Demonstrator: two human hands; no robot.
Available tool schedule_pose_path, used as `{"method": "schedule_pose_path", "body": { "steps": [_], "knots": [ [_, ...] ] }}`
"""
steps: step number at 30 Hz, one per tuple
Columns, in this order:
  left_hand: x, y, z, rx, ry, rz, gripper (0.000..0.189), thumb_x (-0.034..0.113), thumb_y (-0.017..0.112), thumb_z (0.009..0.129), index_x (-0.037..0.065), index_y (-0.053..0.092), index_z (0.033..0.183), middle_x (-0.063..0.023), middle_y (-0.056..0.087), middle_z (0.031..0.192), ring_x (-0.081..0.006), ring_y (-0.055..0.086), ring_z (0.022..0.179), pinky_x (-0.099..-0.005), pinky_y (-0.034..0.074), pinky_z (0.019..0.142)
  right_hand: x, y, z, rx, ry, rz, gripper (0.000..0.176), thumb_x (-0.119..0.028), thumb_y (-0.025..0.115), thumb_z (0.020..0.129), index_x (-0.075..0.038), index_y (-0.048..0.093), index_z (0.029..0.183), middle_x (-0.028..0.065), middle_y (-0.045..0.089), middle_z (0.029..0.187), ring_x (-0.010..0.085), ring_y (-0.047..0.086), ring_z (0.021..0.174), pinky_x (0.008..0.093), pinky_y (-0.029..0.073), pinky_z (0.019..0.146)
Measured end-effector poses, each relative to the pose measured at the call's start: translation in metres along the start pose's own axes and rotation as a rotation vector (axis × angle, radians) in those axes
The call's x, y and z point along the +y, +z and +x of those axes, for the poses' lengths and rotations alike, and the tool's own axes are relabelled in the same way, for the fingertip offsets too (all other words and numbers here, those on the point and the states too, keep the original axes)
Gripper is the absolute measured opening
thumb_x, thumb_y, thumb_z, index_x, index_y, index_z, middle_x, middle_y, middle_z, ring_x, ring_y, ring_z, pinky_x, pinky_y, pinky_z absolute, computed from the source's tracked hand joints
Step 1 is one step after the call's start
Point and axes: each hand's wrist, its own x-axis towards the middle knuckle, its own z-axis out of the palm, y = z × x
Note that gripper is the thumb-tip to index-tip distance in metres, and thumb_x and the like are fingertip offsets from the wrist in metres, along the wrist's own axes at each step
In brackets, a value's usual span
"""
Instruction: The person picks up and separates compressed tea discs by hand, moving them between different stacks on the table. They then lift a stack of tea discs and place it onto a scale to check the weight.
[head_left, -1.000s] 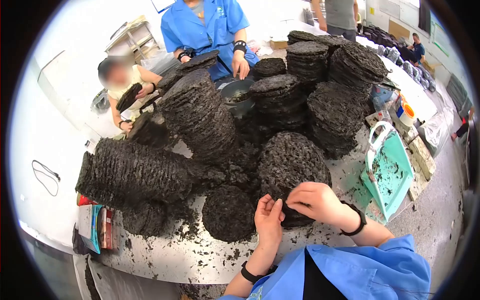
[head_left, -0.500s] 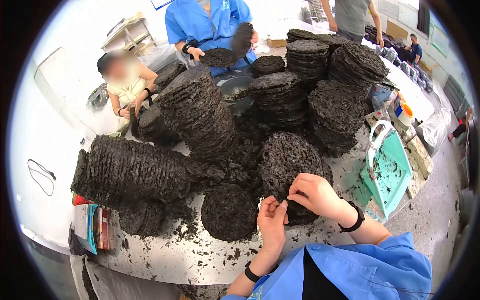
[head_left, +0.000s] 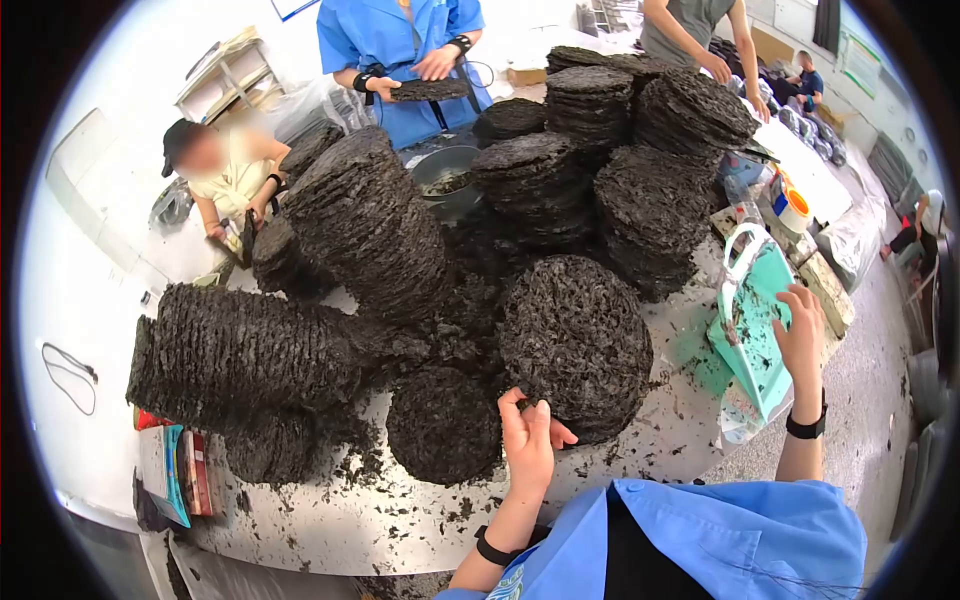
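My left hand (head_left: 530, 440) is closed at the lower left edge of a round dark sheet (head_left: 577, 345), thumb and fingers pinching that edge. Over the teal dustpan (head_left: 755, 325) at the right, my right hand (head_left: 802, 335) is raised with its fingers apart and nothing between them. Dark flakes lie in the dustpan. Just left of my left hand is another round dark disc (head_left: 444, 425) on the table.
Tall stacks of dark sheets (head_left: 365, 225) fill the table's middle and back. A grey bowl (head_left: 447, 182) stands among them. Books (head_left: 175, 470) lie at the left edge. Co-workers (head_left: 400, 60) stand across the table, one holding a dark sheet.
My right hand has left the sheet and moved right to the dustpan, its fingers spreading. The round sheet now shows its full face. The co-worker across has brought two dark pieces together.
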Motion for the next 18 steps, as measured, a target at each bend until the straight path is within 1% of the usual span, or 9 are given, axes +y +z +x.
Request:
{"method": "schedule_pose_path", "body": {
  "steps": [2, 4, 5, 6, 8, 12, 14, 16, 18],
  "knots": [
    [0.001, 0.003, 0.002, -0.010, -0.002, 0.018, 0.026, 0.019, 0.043, 0.103, 0.005, 0.031, 0.122, -0.0036, 0.056, 0.067, -0.0120, 0.059, 0.052, -0.0217, 0.040, 0.049, -0.024, 0.002, -0.003, -0.249, 0.245, 1.037, 0.017, -0.001, 0.073, 0.075, -0.001, 0.066, 0.090, 0.0107, 0.068, 0.093, 0.0252, 0.066, 0.089, 0.0341, 0.051, 0.081],
    [0.001, 0.006, 0.000, -0.003, 0.005, 0.033, 0.025, 0.018, 0.043, 0.103, 0.006, 0.032, 0.122, -0.0035, 0.056, 0.065, -0.0118, 0.059, 0.051, -0.0214, 0.040, 0.048, -0.089, -0.012, -0.005, -0.441, 0.130, 1.376, 0.011, -0.003, 0.074, 0.075, -0.003, 0.068, 0.085, 0.0102, 0.069, 0.091, 0.0239, 0.067, 0.085, 0.0320, 0.052, 0.076],
    [0.002, 0.007, -0.001, 0.008, 0.014, 0.069, 0.024, 0.017, 0.044, 0.103, 0.007, 0.033, 0.122, -0.0036, 0.055, 0.065, -0.0124, 0.058, 0.051, -0.0221, 0.040, 0.047, -0.122, -0.025, 0.004, -0.436, -0.196, 1.229, 0.012, -0.005, 0.074, 0.076, -0.005, 0.069, 0.088, 0.0074, 0.070, 0.093, 0.0207, 0.067, 0.081, 0.0307, 0.053, 0.072],
    [0.003, 0.009, -0.002, 0.023, 0.024, 0.102, 0.023, 0.016, 0.044, 0.102, 0.009, 0.034, 0.122, -0.0037, 0.054, 0.065, -0.0130, 0.057, 0.051, -0.0227, 0.040, 0.046, -0.153, -0.026, 0.006, -0.405, -0.401, 1.281, 0.010, -0.006, 0.074, 0.076, -0.005, 0.070, 0.086, 0.0061, 0.069, 0.090, 0.0223, 0.067, 0.080, 0.0319, 0.054, 0.070],
    [0.004, 0.012, -0.005, 0.041, 0.012, 0.061, 0.023, 0.015, 0.044, 0.102, 0.009, 0.034, 0.122, -0.0034, 0.053, 0.065, -0.0122, 0.055, 0.050, -0.0225, 0.039, 0.046, -0.194, -0.009, 0.003, -0.211, -0.564, 1.208, 0.010, -0.007, 0.073, 0.075, -0.006, 0.070, 0.084, 0.0060, 0.068, 0.087, 0.0250, 0.066, 0.078, 0.0345, 0.054, 0.068],
    [0.005, 0.009, -0.012, 0.057, 0.018, 0.015, 0.024, 0.011, 0.044, 0.102, 0.006, 0.033, 0.122, -0.0031, 0.053, 0.063, -0.0090, 0.051, 0.049, -0.0217, 0.038, 0.046, -0.217, 0.007, 0.003, -0.162, -0.503, 1.181, 0.010, -0.009, 0.072, 0.075, -0.007, 0.070, 0.084, 0.0051, 0.066, 0.083, 0.0252, 0.065, 0.076, 0.0352, 0.054, 0.066],
    [0.003, 0.011, -0.013, 0.078, -0.001, -0.046, 0.024, 0.008, 0.045, 0.101, 0.007, 0.033, 0.122, -0.0024, 0.050, 0.062, -0.0079, 0.048, 0.048, -0.0214, 0.037, 0.045, -0.217, 0.007, 0.003, -0.175, -0.532, 1.144, 0.010, -0.012, 0.072, 0.076, -0.007, 0.069, 0.083, 0.0046, 0.063, 0.078, 0.0247, 0.064, 0.072, 0.0348, 0.053, 0.064],
    [0.004, 0.013, -0.014, 0.061, 0.060, 0.014, 0.025, 0.008, 0.045, 0.101, 0.006, 0.033, 0.122, -0.0021, 0.049, 0.063, -0.0072, 0.046, 0.047, -0.0211, 0.035, 0.043, -0.215, 0.004, 0.002, -0.214, -0.527, 1.113, 0.010, -0.012, 0.072, 0.076, -0.007, 0.068, 0.083, 0.0049, 0.062, 0.079, 0.0243, 0.063, 0.074, 0.0341, 0.053, 0.064],
    [0.003, 0.015, -0.015, 0.056, 0.058, 0.027, 0.022, 0.008, 0.045, 0.101, 0.008, 0.035, 0.120, -0.0013, 0.048, 0.062, -0.0076, 0.045, 0.047, -0.0211, 0.036, 0.043, -0.214, 0.000, 0.005, -0.247, -0.520, 1.081, 0.010, -0.013, 0.071, 0.076, -0.007, 0.067, 0.082, 0.0052, 0.061, 0.081, 0.0239, 0.062, 0.076, 0.0334, 0.052, 0.064]
  ]
}}
